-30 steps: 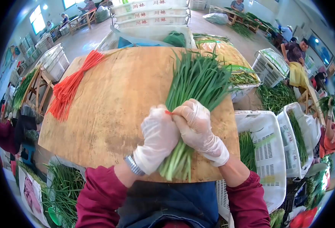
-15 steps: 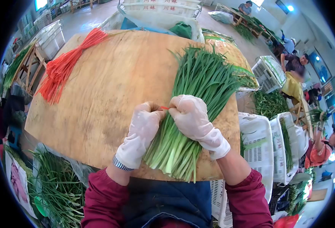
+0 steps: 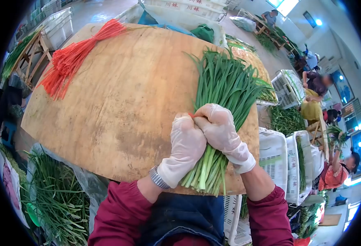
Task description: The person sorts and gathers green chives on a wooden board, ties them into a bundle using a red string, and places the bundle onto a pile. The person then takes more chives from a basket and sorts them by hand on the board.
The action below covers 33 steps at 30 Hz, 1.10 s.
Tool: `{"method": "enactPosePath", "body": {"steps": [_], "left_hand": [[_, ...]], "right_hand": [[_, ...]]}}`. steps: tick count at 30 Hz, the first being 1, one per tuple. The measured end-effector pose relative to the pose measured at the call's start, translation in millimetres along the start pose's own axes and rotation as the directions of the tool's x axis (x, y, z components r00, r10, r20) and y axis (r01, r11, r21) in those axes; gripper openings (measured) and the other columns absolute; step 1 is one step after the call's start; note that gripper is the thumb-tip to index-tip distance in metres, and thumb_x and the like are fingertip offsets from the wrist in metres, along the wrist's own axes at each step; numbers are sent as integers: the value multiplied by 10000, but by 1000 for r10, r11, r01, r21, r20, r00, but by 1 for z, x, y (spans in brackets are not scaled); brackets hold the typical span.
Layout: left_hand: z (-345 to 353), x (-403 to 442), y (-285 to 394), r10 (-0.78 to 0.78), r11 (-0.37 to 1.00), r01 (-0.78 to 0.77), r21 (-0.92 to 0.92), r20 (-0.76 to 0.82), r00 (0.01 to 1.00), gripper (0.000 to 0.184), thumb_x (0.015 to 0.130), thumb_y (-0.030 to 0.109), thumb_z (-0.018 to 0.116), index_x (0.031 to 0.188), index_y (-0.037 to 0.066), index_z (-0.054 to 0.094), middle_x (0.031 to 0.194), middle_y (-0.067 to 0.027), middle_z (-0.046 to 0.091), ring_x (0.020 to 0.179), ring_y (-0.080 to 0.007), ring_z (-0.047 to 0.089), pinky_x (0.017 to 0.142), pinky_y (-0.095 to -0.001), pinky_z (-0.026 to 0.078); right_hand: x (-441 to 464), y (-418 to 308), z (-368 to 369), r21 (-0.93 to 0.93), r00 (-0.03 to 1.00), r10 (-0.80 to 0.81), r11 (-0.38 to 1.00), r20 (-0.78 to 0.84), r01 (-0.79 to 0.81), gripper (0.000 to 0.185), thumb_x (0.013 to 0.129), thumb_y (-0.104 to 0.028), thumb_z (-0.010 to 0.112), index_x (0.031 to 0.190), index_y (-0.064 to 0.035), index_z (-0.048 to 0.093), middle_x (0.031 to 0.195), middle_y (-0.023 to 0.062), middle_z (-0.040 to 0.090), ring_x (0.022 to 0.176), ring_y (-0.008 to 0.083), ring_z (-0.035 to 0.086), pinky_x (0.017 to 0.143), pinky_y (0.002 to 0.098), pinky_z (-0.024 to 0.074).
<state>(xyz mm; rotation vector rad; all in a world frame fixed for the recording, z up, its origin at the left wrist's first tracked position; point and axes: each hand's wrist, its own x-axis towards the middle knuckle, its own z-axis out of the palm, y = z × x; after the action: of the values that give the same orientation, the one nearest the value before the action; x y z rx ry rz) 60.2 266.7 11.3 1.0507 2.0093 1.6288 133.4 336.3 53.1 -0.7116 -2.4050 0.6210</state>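
both gloved hands, left hand (image 3: 187, 137) and right hand (image 3: 218, 127), clench a short red tie (image 3: 192, 115) over the green bunch (image 3: 227, 90) on the wooden board (image 3: 119, 102).

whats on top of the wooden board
A bunch of long green stalks under both gloved hands, and a bundle of red ties at the far left. The board's surface beneath them is covered.

Looks bright, with white daylight from the window (image 3: 285, 5) and a glaring lamp (image 3: 319, 22) nearby. Gleams pale on the floor (image 3: 100, 18). Casts only soft shadows on the worktop (image 3: 106, 106). Bows strongly toward the black, blue-fringed edges, and softens there.
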Motion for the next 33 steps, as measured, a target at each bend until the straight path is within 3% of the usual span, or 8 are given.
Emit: {"method": "enactPosePath", "body": {"steps": [2,5,8,15,27,30,33], "left_hand": [[2,0,-5,-4,1000,4,8,-31,1000,139,773,67,497,794,-46,575,821,-245,584,790,-393,565,689,-420,445],[-21,12,-12,-204,962,235,-138,207,957,159,809,81,540,885,-47,595,768,-149,622,692,-238,587,633,-334,456],[-34,16,-15,-398,866,445,-228,226,889,169,818,92,555,907,-40,610,759,-113,642,639,-158,583,585,-288,465],[-32,23,-24,-491,668,596,-445,339,803,190,836,88,537,928,-71,585,795,-137,626,650,-209,607,594,-303,503],[-23,19,-20,-452,782,494,-380,199,869,182,791,79,594,883,-77,607,783,-138,633,649,-195,610,592,-276,491],[-18,19,-23,-490,699,497,-514,162,856,219,749,120,616,793,-94,620,625,-94,588,554,-148,519,521,-294,410],[-22,20,-18,-517,663,528,-531,186,835,215,747,123,619,784,-88,626,626,-98,592,557,-148,524,528,-290,415]], "right_hand": [[2,-1,-1,-80,996,52,996,74,-46,76,700,-105,607,719,-32,608,694,129,590,713,304,589,634,381,457],[5,-1,-1,-172,987,58,985,150,-32,82,712,-102,602,718,-21,607,685,147,580,707,322,585,636,390,448],[6,2,1,-237,986,3,971,166,37,85,687,-119,590,670,-45,552,656,118,563,711,320,574,606,422,430],[9,-5,1,-392,961,-9,912,275,121,80,685,-122,538,681,-47,565,679,123,582,723,338,580,607,444,443],[8,-14,4,-475,958,-36,863,283,173,86,678,-120,548,703,-56,599,704,127,605,739,319,597,614,423,469],[3,-10,3,-456,968,-55,875,245,165,75,679,-125,568,664,-52,559,658,104,551,709,312,565,606,425,435],[3,-10,6,-470,970,-91,862,224,189,68,677,-123,569,664,-55,566,651,97,549,702,303,563,604,415,438]]}}
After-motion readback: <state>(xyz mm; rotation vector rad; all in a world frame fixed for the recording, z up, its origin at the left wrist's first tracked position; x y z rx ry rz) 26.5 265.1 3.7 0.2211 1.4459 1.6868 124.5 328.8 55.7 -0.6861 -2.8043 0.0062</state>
